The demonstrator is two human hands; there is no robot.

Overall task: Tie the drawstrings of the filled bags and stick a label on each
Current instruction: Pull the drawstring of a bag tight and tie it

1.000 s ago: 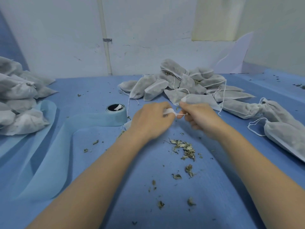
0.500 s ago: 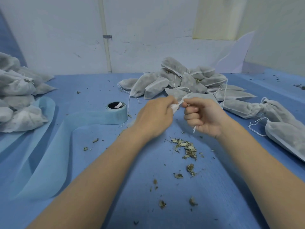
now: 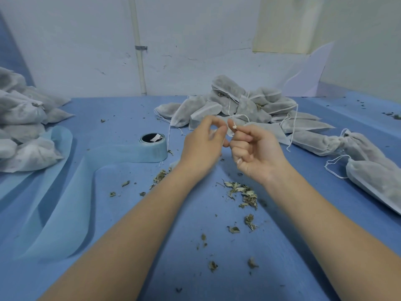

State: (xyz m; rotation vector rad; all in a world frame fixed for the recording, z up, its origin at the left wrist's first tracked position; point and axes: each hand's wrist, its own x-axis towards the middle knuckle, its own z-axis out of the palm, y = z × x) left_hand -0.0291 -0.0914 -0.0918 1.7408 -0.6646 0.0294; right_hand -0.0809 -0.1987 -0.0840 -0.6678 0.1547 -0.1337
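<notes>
My left hand [image 3: 202,148] and my right hand [image 3: 256,155] meet above the middle of the blue table. Between them is the gathered white neck of a small filled bag [image 3: 229,133]; the rest of the bag is hidden behind my left hand, whose fingers curl round it. My right thumb and forefinger pinch the knotted end of the drawstring [image 3: 234,127], palm turned up. A roll of pale blue labels [image 3: 154,147] stands just left of my left hand, apart from it.
Filled grey-white bags lie heaped at the back centre [image 3: 240,103], along the right edge [image 3: 368,170] and at the far left [image 3: 21,131]. The roll's blue strip [image 3: 65,203] trails toward the front left. Dried leaf bits [image 3: 244,193] lie scattered under my wrists.
Both hands lifted a little. My right hand turned palm up and drew the string end upward; my left forefinger and thumb loosened into a ring at the bag's neck.
</notes>
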